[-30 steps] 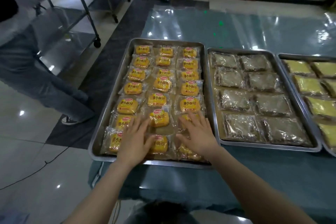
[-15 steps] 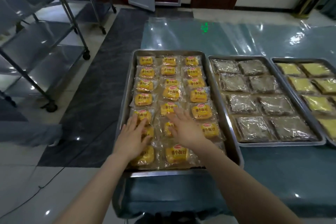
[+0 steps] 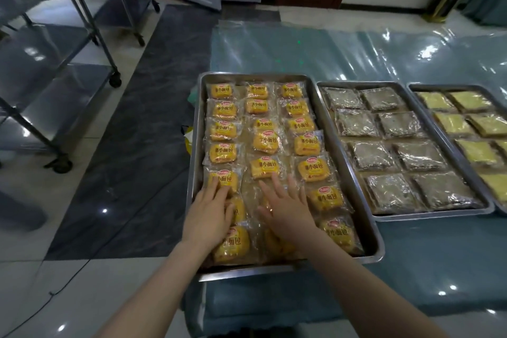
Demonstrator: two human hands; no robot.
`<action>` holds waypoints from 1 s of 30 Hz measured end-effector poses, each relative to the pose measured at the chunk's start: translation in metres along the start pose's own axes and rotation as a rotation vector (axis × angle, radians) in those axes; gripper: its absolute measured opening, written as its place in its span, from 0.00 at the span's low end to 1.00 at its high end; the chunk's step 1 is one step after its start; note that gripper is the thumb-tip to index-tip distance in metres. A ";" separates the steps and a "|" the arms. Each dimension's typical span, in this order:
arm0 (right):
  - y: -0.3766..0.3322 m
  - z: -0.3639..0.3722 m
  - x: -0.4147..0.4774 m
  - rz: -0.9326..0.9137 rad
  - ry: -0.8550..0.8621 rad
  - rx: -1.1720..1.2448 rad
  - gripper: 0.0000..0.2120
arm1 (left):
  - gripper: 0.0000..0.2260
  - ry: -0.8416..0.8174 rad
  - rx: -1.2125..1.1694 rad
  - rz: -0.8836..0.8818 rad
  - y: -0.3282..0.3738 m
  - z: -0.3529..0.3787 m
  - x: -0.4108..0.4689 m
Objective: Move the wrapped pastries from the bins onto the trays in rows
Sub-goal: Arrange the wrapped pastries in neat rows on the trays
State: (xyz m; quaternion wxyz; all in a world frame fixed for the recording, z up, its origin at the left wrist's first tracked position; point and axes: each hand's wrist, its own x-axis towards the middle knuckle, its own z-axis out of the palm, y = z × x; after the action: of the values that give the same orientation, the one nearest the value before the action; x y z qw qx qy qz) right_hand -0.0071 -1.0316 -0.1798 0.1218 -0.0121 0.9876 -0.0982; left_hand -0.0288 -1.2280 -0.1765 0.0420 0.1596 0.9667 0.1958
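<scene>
A steel tray (image 3: pixel 321 107) holds three rows of yellow wrapped pastries (image 3: pixel 307 143) in clear wrappers. My left hand (image 3: pixel 210 212) lies flat with fingers spread on the left row, fingertips on one pastry (image 3: pixel 225 179) and palm over another. My right hand (image 3: pixel 288 207) lies flat with fingers spread on the middle row, fingertips just touching a pastry (image 3: pixel 264 167). Neither hand grips anything. The pastries under my palms are mostly hidden.
To the right stand a tray of dark wrapped pastries (image 3: pixel 395 153) and a tray of pale yellow ones (image 3: pixel 474 129), on a table under shiny plastic sheet (image 3: pixel 356 55). Steel wheeled racks (image 3: pixel 68 68) stand on the floor at left. A cable (image 3: pixel 65 280) crosses the floor.
Both hands have slid left across the near end of the tray: the right from the right row to the middle row, the left to the left row. My view has shifted.
</scene>
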 end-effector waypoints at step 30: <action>0.098 -0.029 0.051 0.106 0.042 0.113 0.25 | 0.30 -0.114 0.256 -0.043 0.012 0.017 0.076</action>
State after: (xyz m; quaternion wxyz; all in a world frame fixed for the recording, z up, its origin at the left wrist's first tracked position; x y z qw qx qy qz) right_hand -0.0636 -0.9327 -0.1834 0.1065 0.0493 0.9820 -0.1476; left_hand -0.0948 -1.1867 -0.1888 0.0803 0.1540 0.9830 0.0604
